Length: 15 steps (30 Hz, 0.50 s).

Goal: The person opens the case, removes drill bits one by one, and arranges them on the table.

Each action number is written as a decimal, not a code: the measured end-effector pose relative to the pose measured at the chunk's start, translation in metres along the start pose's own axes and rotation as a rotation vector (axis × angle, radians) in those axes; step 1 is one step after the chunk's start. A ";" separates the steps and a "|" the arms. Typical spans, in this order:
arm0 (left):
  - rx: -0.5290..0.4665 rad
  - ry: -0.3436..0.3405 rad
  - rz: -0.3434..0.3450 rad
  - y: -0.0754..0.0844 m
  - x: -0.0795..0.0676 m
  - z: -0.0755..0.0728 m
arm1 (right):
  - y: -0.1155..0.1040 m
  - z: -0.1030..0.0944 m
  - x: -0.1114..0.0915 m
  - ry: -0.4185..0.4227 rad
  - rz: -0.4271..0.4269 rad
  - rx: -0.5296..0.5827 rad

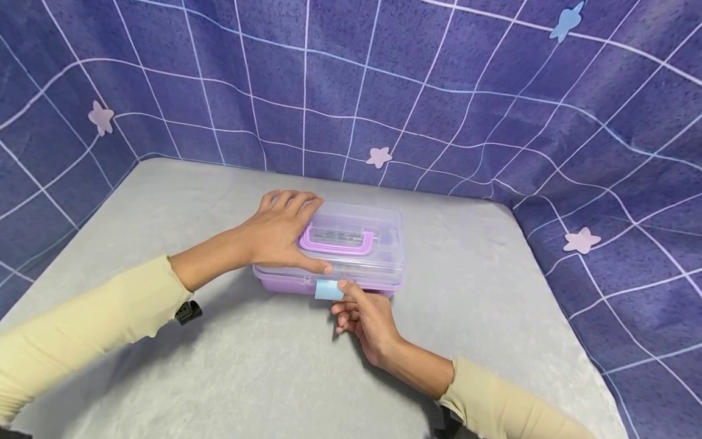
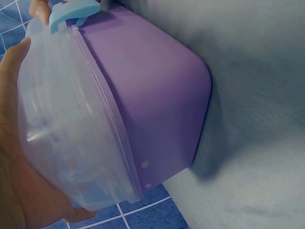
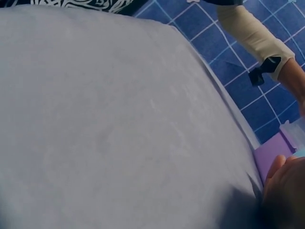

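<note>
A purple plastic storage box (image 1: 285, 283) with a clear lid (image 1: 359, 214) and a folded purple handle (image 1: 337, 248) stands on the grey cloth surface. My left hand (image 1: 282, 235) rests spread over the left part of the lid, fingers towards the back and thumb extended along the front. On the box's front, a light blue latch (image 1: 328, 289) sticks outward in the left wrist view. My right hand (image 1: 373, 323) has its thumb on the latch's right end, with its other fingers curled below. Its exact contact behind the latch is hidden. Through the cloudy lid, the contents cannot be made out.
Grey cloth (image 1: 247, 378) covers the surface around the box. A blue curtain (image 1: 340, 79) with a white grid and star shapes hangs behind and at both sides. Patterned dark fabric (image 3: 90, 4) shows at the right wrist view's top edge.
</note>
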<state>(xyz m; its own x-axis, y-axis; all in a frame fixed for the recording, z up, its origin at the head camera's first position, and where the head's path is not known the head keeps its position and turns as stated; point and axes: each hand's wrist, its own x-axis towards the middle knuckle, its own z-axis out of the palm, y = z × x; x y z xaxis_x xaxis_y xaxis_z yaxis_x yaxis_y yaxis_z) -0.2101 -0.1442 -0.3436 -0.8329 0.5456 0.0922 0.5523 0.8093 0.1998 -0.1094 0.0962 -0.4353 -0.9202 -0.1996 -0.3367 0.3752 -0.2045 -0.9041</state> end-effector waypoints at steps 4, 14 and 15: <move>-0.006 -0.002 -0.004 -0.001 -0.001 0.000 | 0.001 -0.005 0.000 -0.032 -0.015 -0.026; -0.040 0.001 -0.001 -0.002 -0.002 -0.002 | -0.003 -0.024 -0.006 -0.076 -0.032 -0.070; -0.047 0.003 0.000 -0.002 -0.002 -0.003 | -0.004 -0.026 -0.006 -0.070 -0.041 -0.074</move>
<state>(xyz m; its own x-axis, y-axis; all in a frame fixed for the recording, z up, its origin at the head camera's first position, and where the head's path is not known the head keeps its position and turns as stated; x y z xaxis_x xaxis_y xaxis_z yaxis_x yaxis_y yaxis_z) -0.2092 -0.1476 -0.3413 -0.8332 0.5447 0.0951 0.5498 0.7983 0.2459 -0.1079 0.1230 -0.4362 -0.9237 -0.2595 -0.2819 0.3254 -0.1429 -0.9347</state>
